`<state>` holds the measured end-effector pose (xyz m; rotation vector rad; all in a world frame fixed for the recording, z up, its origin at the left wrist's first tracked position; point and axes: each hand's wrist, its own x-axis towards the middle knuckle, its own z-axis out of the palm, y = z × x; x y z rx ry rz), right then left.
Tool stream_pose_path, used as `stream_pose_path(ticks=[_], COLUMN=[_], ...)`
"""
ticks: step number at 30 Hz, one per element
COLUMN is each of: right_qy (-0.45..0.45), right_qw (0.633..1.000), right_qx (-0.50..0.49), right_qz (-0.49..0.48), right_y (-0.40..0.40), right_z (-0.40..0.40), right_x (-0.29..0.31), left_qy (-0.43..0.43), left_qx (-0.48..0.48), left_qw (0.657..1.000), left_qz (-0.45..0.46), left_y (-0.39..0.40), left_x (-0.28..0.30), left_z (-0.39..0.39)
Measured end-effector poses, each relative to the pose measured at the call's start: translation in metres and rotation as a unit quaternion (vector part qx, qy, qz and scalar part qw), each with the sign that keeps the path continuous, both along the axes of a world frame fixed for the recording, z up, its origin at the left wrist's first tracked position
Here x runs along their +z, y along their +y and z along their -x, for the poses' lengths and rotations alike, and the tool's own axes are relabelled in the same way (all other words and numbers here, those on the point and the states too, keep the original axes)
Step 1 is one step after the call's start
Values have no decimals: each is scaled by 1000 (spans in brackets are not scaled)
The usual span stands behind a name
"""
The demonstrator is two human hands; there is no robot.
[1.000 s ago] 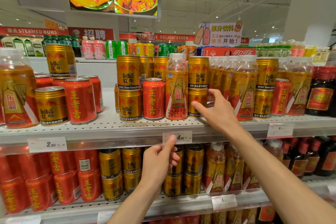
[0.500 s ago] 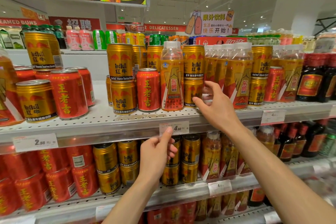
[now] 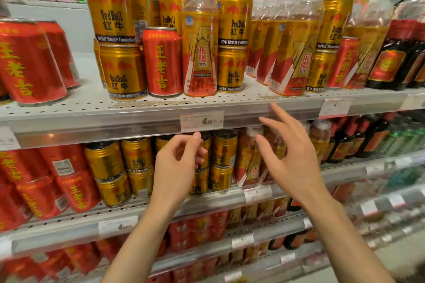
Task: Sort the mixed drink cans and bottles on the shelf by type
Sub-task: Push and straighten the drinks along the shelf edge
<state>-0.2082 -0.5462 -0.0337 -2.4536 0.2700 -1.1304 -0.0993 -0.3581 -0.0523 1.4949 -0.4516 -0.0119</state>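
On the upper shelf (image 3: pixel 142 112) stand mixed drinks. Gold Red Bull cans (image 3: pixel 122 69) are stacked two high at the middle left. A red can (image 3: pixel 162 61) stands beside them, then a clear bottle with an orange label (image 3: pixel 199 37), then another gold stack (image 3: pixel 232 39). More orange-label bottles (image 3: pixel 296 46) follow to the right. My left hand (image 3: pixel 177 167) hangs just under the price tag (image 3: pixel 202 120), fingers loosely curled, holding nothing. My right hand (image 3: pixel 292 158) is spread open below the shelf's front edge, apart from every drink.
Large red cans (image 3: pixel 27 64) fill the upper shelf's left end and dark bottles (image 3: pixel 395 62) its right end. The lower shelf (image 3: pixel 218 200) holds red cans, gold cans and orange-label bottles. Further shelves run below.
My right hand has come down off the gold cans on the upper shelf and now hovers open below its edge. The view has moved closer to the shelf. My left hand has barely shifted.
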Motion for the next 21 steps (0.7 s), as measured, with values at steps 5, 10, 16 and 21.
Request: stream_pose_path(ticks=[5,10,16,21], right_qy=[25,41,84,65], right_qw=[990,962,953,960], right_qx=[0,-14,-16,19], right_qz=[-141,-268,-289,-273], right_y=[-18,-63,-150,-220], right_z=[29,52,81,99], right_x=[-41,-71,-83,-77], left_qy=[-48,-54,-28,-31], left_qx=[7,30,81,104], left_qw=[997,993,992,990], left_qz=[-60,-99,-97,-93], left_y=[-9,-34,-106,-169], left_x=[-19,-32,-37,-30], left_z=[24,48,84,111])
